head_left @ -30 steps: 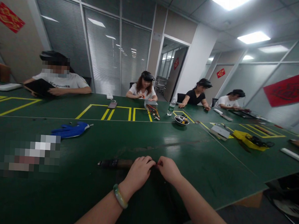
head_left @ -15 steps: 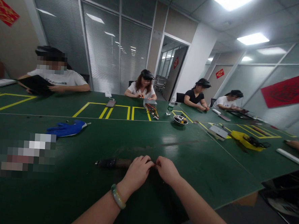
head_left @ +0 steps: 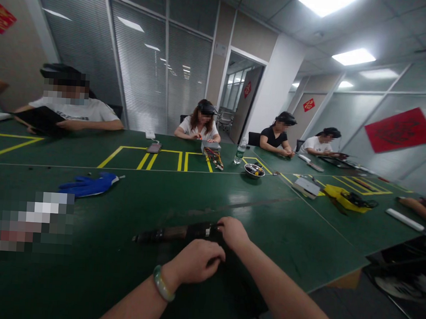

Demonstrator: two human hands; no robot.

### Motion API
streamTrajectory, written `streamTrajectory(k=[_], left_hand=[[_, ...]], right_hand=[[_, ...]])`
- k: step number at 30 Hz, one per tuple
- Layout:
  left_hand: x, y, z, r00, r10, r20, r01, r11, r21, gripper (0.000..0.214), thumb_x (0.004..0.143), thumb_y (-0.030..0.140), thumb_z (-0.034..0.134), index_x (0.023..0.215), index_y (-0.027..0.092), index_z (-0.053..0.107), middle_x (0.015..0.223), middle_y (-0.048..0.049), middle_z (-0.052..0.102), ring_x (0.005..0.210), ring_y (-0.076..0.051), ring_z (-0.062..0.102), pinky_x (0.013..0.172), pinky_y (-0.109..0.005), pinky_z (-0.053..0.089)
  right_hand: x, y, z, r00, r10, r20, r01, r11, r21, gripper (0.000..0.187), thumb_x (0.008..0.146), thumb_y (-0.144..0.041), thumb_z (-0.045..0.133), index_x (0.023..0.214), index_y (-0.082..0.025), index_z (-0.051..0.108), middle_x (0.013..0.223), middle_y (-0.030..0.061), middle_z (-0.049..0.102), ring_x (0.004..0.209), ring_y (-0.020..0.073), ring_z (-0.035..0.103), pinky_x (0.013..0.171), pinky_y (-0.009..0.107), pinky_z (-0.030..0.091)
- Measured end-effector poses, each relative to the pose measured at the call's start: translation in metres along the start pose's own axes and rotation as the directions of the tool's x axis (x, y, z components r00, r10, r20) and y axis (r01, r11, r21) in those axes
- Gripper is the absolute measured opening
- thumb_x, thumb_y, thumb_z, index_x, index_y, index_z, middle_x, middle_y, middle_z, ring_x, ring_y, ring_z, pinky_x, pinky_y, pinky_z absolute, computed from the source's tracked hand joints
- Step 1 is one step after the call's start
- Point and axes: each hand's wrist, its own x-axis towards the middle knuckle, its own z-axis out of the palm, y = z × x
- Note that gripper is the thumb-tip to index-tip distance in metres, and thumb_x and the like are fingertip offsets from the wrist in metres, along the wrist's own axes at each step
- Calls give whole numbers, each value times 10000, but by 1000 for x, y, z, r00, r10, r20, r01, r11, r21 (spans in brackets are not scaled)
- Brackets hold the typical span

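Note:
A long, dark, pen-shaped power tool that looks like an electric screwdriver (head_left: 174,231) lies across the green table, its narrow metal tip to the left. A small white label shows near its right end. My right hand (head_left: 233,232) is closed with its fingertips at that right end, and the exact grip is partly hidden. Nearer to me, just below the tool, my left hand (head_left: 201,261) wears a green bangle (head_left: 163,284) at the wrist. Its fingers curl toward the thumb; whatever may be between them is hidden.
Left lies a blue glove (head_left: 88,184). Beyond are a metal bowl (head_left: 254,170) of small parts, a water bottle (head_left: 240,151), a grey box with coloured wires (head_left: 210,149) and a yellow tray (head_left: 346,199) holding black cable. Several people sit along the far side. The table edge is at right.
My left hand has come away from the tool's right part, moving down toward me and uncovering the body and white label. My right hand stays at the tool's right end.

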Motion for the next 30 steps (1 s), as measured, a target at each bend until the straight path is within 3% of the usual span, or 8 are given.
streamTrajectory(k=[2, 4, 8, 14, 18, 20, 24, 30], left_hand=[[-2, -4, 2, 994, 22, 109, -18, 999, -40, 215, 847, 148, 514, 972, 268, 641, 932, 32, 671, 845, -125, 617, 778, -227, 447], [-2, -8, 4, 989, 4, 150, 4, 999, -50, 204, 829, 149, 531, 944, 261, 656, 907, 25, 664, 823, -125, 612, 745, -214, 438], [0, -14, 9, 985, -38, 171, 47, 998, -48, 197, 830, 174, 539, 946, 265, 669, 899, 17, 647, 799, -125, 598, 734, -213, 425], [1, -16, 12, 983, -58, 172, 70, 996, -61, 179, 852, 213, 534, 951, 271, 670, 908, 16, 645, 787, -124, 590, 711, -215, 413], [1, -16, 11, 984, -66, 168, 78, 995, -67, 179, 848, 210, 536, 946, 278, 670, 877, 27, 645, 764, -119, 588, 702, -219, 403], [1, -15, 10, 983, -69, 172, 81, 994, -66, 177, 855, 218, 533, 947, 280, 671, 870, 28, 642, 751, -116, 582, 685, -217, 399], [1, -12, 7, 982, -72, 176, 84, 994, -65, 172, 866, 233, 530, 949, 270, 676, 878, 19, 640, 756, -118, 580, 690, -215, 403], [1, -10, 4, 978, -90, 186, 105, 992, -69, 180, 876, 246, 524, 960, 266, 683, 882, 8, 639, 749, -120, 577, 675, -216, 401]], right_hand=[[3, 17, -4, 999, 53, -7, -53, 999, 7, 191, 848, -229, 610, 1001, -239, 724, 991, 38, 704, 955, 193, 634, 831, 249, 423], [2, 44, -13, 990, 138, -10, -138, 990, 4, 191, 847, -248, 615, 999, -243, 731, 969, 35, 710, 947, 194, 638, 818, 246, 425], [-25, 122, -45, 925, 377, -43, -379, 925, -37, 223, 858, -268, 588, 1020, -221, 733, 973, 60, 711, 965, 213, 638, 801, 255, 432], [-117, 232, -89, 709, 700, -82, -705, 702, -101, 358, 895, -326, 479, 1102, -152, 713, 1042, 130, 694, 958, 290, 648, 733, 325, 474], [-158, 278, -85, 519, 847, -112, -855, 516, -57, 423, 903, -429, 439, 1127, -200, 714, 1120, 119, 674, 1043, 310, 622, 765, 346, 488], [-167, 291, -77, 465, 876, -129, -884, 467, -12, 455, 893, -477, 427, 1146, -225, 708, 1140, 119, 666, 1074, 324, 608, 788, 363, 490], [-171, 299, -63, 437, 881, -182, -890, 453, 51, 514, 869, -511, 415, 1181, -211, 690, 1158, 143, 655, 1091, 351, 598, 790, 389, 503], [-177, 287, -69, 509, 835, -208, -838, 536, 103, 520, 797, -404, 446, 1207, -176, 670, 989, 147, 702, 926, 309, 668, 731, 359, 524]])
